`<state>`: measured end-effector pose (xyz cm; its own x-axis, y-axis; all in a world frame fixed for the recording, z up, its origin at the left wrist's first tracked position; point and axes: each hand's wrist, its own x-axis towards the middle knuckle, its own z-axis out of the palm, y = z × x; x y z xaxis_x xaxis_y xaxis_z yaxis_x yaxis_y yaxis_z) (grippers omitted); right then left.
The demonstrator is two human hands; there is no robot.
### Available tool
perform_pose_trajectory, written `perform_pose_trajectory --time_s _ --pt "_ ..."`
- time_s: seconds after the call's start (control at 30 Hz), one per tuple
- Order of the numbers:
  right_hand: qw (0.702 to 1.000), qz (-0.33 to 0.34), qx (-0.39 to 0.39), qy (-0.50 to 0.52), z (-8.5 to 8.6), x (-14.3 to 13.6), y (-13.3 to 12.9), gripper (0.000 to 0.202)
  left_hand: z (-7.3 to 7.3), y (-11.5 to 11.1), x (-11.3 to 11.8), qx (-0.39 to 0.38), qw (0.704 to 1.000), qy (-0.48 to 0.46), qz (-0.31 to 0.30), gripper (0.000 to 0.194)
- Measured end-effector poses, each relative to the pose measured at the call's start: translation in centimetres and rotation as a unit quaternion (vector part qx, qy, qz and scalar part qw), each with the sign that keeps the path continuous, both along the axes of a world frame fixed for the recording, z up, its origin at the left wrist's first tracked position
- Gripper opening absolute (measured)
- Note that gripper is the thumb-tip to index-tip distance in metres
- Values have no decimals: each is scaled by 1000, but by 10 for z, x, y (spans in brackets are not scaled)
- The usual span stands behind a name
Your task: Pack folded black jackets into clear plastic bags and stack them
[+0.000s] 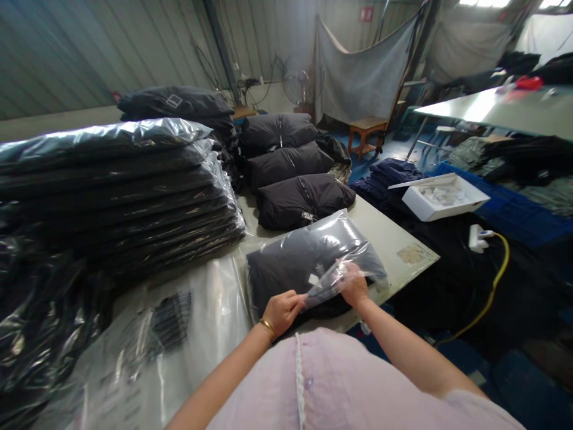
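Clear bag point(329, 230) w/ dark folded garment point(280, 269) inside lies flat on tabletop point(380, 230), directly fwd of the person, its long axis running approx. L–R, R end a bit farther off. Both hands are at its nr edge: L hand point(282, 312) nr the middle, grip pinched on the plastic edge; R hand point(353, 283) farther out, nearer the R end, grip also on the film, tho fingertips are part-veiled by glare. Strip of film spans diag. btwn them, w/ white label point(313, 279) just beyond. Black folded bundle point(304, 200) sits right behind the bag.
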<state>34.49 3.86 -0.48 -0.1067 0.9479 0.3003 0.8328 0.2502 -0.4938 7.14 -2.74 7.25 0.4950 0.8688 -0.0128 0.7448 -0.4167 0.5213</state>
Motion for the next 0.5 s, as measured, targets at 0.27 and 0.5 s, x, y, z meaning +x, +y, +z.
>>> perform_pose_trajectory --time_s 0.27,0.5 --pt "986 -164 -6 -21 -61 109 -56 56 -62 -21 -13 -62 980 174 -70 72" --pt "916 -368 122 107 -20 111 -62 51 -81 -27 -14 -16 972 212 -104 78"
